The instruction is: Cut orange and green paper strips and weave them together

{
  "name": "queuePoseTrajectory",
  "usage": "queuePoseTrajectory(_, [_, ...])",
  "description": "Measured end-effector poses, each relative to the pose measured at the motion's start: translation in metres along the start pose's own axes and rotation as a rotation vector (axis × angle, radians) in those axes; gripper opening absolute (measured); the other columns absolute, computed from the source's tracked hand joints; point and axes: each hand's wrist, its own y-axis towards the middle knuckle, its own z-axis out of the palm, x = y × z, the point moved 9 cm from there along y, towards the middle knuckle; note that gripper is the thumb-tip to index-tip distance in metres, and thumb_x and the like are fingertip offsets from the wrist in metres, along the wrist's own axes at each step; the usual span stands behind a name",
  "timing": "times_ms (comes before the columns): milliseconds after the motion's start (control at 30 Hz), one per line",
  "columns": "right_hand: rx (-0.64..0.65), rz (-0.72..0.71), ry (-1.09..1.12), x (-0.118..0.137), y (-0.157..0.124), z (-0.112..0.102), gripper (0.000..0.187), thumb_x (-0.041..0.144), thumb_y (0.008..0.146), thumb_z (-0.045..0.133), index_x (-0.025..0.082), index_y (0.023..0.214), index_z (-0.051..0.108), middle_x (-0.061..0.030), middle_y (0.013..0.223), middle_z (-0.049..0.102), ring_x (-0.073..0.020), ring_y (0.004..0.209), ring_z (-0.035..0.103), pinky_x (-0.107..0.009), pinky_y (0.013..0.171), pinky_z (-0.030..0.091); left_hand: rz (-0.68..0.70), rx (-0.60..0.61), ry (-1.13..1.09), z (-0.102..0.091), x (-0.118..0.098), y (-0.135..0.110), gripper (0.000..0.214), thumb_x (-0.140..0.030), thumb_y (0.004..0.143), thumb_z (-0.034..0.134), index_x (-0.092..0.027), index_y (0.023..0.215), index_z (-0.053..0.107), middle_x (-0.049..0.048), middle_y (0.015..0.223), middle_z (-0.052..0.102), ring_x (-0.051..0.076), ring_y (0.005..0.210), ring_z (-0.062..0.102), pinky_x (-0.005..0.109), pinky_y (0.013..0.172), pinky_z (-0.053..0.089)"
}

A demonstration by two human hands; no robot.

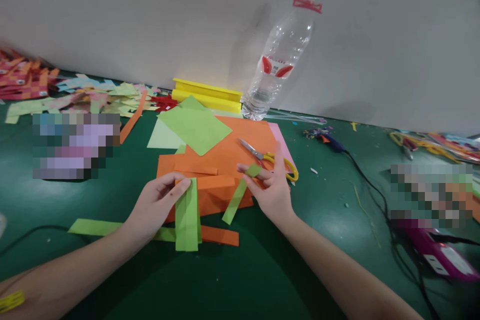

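My left hand (157,202) pinches the top of a few green paper strips (187,217) that hang down over the orange paper. My right hand (272,187) holds a single green paper strip (237,197) between its fingers, the strip slanting down to the left. Both hands hover over a stack of orange paper sheets (221,160) on the green table (262,270). Yellow-handled scissors (270,159) lie just behind my right hand. A green paper square (195,127) rests on the orange sheets.
A clear plastic bottle (281,55) leans at the wall beside a yellow paper stack (206,94). Loose orange strip (219,236) and green strip (97,227) lie near my left arm. Paper scraps (93,95) pile at the left. A glue gun (332,142) with black cable lies right.
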Motion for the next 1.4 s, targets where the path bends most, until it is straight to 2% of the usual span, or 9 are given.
queuePoseTrajectory(100, [0.069,-0.065,-0.111,0.005,0.001,0.005,0.096,0.02,0.083,0.061,0.029,0.147,-0.01,-0.0052,0.109,0.07,-0.0219,0.111,0.061,-0.048,0.1,0.044,-0.011,0.003,0.01,0.0,0.0,-0.001,0.033,-0.048,0.083,0.056,-0.018,0.07,0.057,-0.0035,0.062,0.045,0.012,0.057,0.04,0.022,0.054,0.031])
queuePoseTrajectory(267, [0.121,-0.106,-0.523,0.002,0.004,0.007,0.059,0.024,0.077,0.065,0.027,0.132,0.044,-0.0079,0.126,0.06,-0.0301,0.124,0.049,-0.054,0.102,0.038,-0.005,0.005,0.027,0.0,-0.005,-0.002,0.033,-0.048,0.083,0.056,-0.018,0.069,0.056,-0.0034,0.061,0.044,0.012,0.057,0.04,0.022,0.054,0.03])
queuePoseTrajectory(633, [0.199,-0.192,-0.898,-0.005,-0.002,0.013,0.043,0.006,0.069,0.058,0.015,0.111,0.063,-0.0135,0.126,0.061,-0.0323,0.114,0.055,-0.055,0.096,0.044,-0.035,-0.03,-0.242,-0.002,0.007,-0.001,0.029,-0.045,0.079,0.065,-0.017,0.069,0.059,-0.0034,0.062,0.048,0.009,0.056,0.043,0.019,0.051,0.035])
queuePoseTrajectory(800, [0.209,-0.267,-0.756,0.0,0.003,0.012,0.031,0.009,0.082,0.048,0.018,0.101,0.071,-0.0112,0.113,0.069,-0.0271,0.107,0.063,-0.049,0.092,0.05,-0.146,-0.078,-0.489,-0.001,0.015,0.0,0.029,-0.044,0.07,0.073,-0.016,0.07,0.063,-0.0024,0.066,0.053,0.01,0.058,0.05,0.019,0.053,0.042])
queuePoseTrajectory(933, [0.156,-0.232,-0.51,0.009,0.005,0.005,0.03,0.019,0.09,0.048,0.024,0.113,0.065,-0.0067,0.117,0.067,-0.0222,0.11,0.062,-0.043,0.095,0.05,-0.138,-0.087,-0.483,-0.002,0.014,0.0,0.028,-0.04,0.07,0.074,-0.015,0.068,0.063,-0.0021,0.064,0.054,0.01,0.058,0.05,0.018,0.052,0.043])
queuePoseTrajectory(1033, [0.097,-0.159,-0.382,0.01,0.003,-0.001,0.028,0.027,0.092,0.048,0.027,0.115,0.064,-0.0044,0.113,0.069,-0.0199,0.099,0.067,-0.038,0.09,0.054,-0.124,-0.068,-0.447,0.0,0.012,-0.001,0.028,-0.04,0.072,0.073,-0.015,0.066,0.061,-0.003,0.061,0.051,0.009,0.055,0.047,0.017,0.05,0.041])
queuePoseTrajectory(1167, [0.109,0.009,-0.197,-0.008,-0.001,-0.001,0.03,0.037,0.092,0.048,0.025,0.114,0.065,-0.0043,0.093,0.073,-0.0148,0.065,0.069,-0.031,0.062,0.061,-0.104,-0.053,-0.396,0.001,0.006,-0.001,0.029,-0.041,0.073,0.071,-0.016,0.067,0.06,-0.0027,0.062,0.051,0.009,0.054,0.046,0.018,0.048,0.039])
queuePoseTrajectory(1267, [0.137,0.106,-0.055,-0.02,-0.002,0.004,0.032,0.041,0.09,0.05,0.021,0.109,0.066,-0.0009,0.066,0.068,-0.0144,0.057,0.067,-0.029,0.056,0.06,-0.094,-0.031,-0.361,0.003,0.003,-0.001,0.029,-0.042,0.074,0.069,-0.016,0.067,0.058,-0.0031,0.061,0.049,0.009,0.053,0.045,0.019,0.048,0.039])
queuePoseTrajectory(1400, [0.112,0.163,0.032,-0.025,0.001,0.007,0.021,0.037,0.084,0.06,0.019,0.092,0.069,-0.0011,0.067,0.067,-0.0134,0.055,0.066,-0.028,0.053,0.059,-0.085,-0.017,-0.321,0.003,0.003,0.0,0.029,-0.043,0.075,0.067,-0.017,0.067,0.056,-0.0026,0.063,0.049,0.01,0.055,0.047,0.02,0.049,0.039])
